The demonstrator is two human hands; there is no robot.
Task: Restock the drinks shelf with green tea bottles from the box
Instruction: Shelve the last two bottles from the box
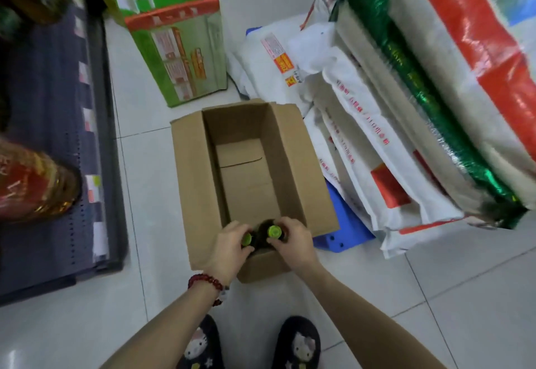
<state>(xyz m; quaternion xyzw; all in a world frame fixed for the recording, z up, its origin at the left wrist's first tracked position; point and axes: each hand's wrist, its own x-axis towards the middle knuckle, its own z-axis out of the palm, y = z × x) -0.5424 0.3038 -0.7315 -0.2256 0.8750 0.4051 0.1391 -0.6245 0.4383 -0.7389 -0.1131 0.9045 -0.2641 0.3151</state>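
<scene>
A person stands over an open cardboard box [249, 171] on a white tiled floor [435, 296]. At the box's near end, the left hand [229, 248] grips a green-capped bottle [247, 239] and the right hand [293, 242] grips a 2nd green-capped bottle [274, 231], both upright inside; rest of the box is bare. Dark shelf [58, 136] w/ price tags runs along the floor's left edge, holding amber bottles [37, 183]. Green carton [177, 41] stands beyond the box; stacked woven sacks [406, 107] fill the right. Black cat-face slippers [298, 342] at bottom.
</scene>
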